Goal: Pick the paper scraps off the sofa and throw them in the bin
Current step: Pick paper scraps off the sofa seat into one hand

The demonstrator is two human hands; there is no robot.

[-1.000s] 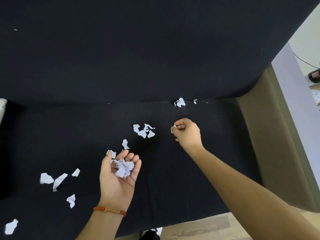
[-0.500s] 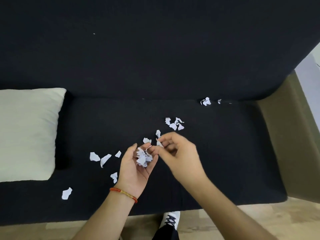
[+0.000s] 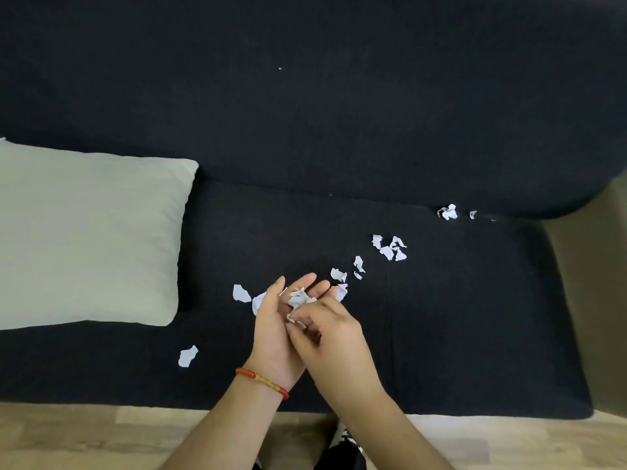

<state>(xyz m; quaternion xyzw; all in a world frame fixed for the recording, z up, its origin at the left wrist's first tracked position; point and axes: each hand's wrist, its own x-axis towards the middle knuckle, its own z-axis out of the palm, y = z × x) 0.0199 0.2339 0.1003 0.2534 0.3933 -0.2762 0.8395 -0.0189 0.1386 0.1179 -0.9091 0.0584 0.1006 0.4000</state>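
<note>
Fingers [image 3: 298,320] of our right hand [image 3: 334,337] curl down into the cupped left hand [image 3: 274,334], pinched on white scraps and pressing them onto the small heap of paper [image 3: 298,298] lying in that palm (the left fingers stay half open, cradling it). More paper scraps [image 3: 388,249] lie loose on the black sofa [image 3: 458,317] seat just beyond the fingertips, two near the back crease [image 3: 448,212], others left of the palm and one alone [image 3: 187,356] toward the front edge. Half a second ago our right hand met the left only at the fingertips; now it overlaps the palm. A pale cushion [image 3: 88,239] bounds the left; the seat to the right is open up to the armrest [image 3: 590,300].
</note>
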